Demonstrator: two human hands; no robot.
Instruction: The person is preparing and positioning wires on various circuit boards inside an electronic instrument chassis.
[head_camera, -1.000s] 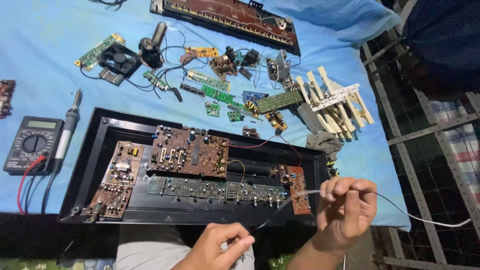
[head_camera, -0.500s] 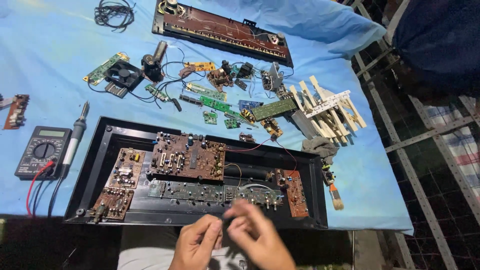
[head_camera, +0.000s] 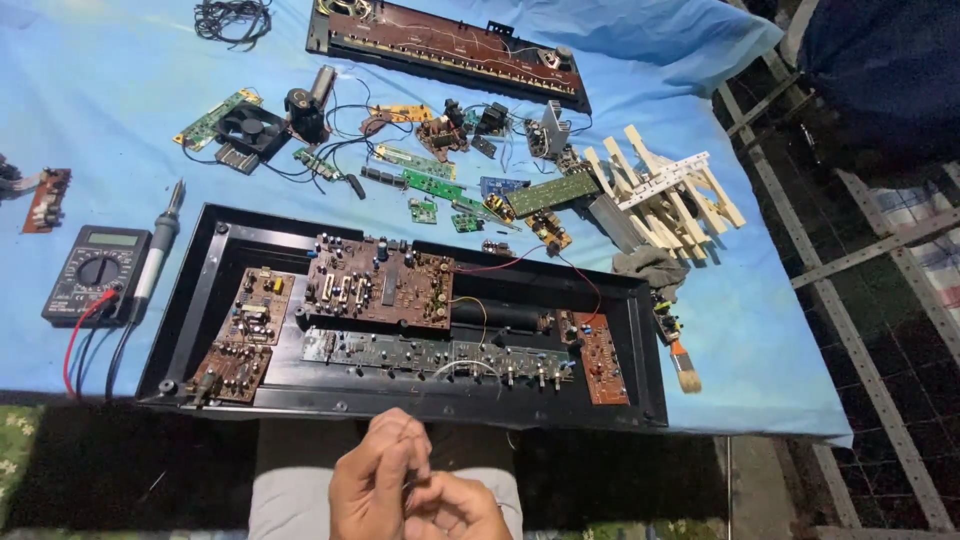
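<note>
1. Black open case (head_camera: 200, 300), long and shallow, lying on the near part of the table. Inside: large brown circuit board (head_camera: 380, 285) at centre, small brown board (head_camera: 258, 305) to its left, another small brown board (head_camera: 228, 372) at the near left corner, long narrow grey board (head_camera: 440, 358) along the near side, orange-brown board (head_camera: 600, 358) at the right end, red and yellow wires looped between them.
2. Thin pale wire (head_camera: 462, 366), arched over the near edge of the case, running down toward the hands; hard to trace at the fingers.
3. Left hand (head_camera: 375, 480) and right hand (head_camera: 460, 508), close together just near of the case, above the lap; fingers curled and pressed together as if pinching something fine; what is pinched cannot be told.
4. Blue cloth-covered table (head_camera: 120, 90). Left: black multimeter (head_camera: 95, 272) with red and black leads, soldering iron (head_camera: 158, 255) just beside it. Far centre: small black fan (head_camera: 248, 130), scattered green boards and loose parts. Far edge: long dark panel (head_camera: 450, 50). Right: pale wooden lattice (head_camera: 665, 190), grey rag (head_camera: 650, 265), small brush (head_camera: 682, 360).
5. Right of table: dark floor with metal grid frame (head_camera: 850, 300).
</note>
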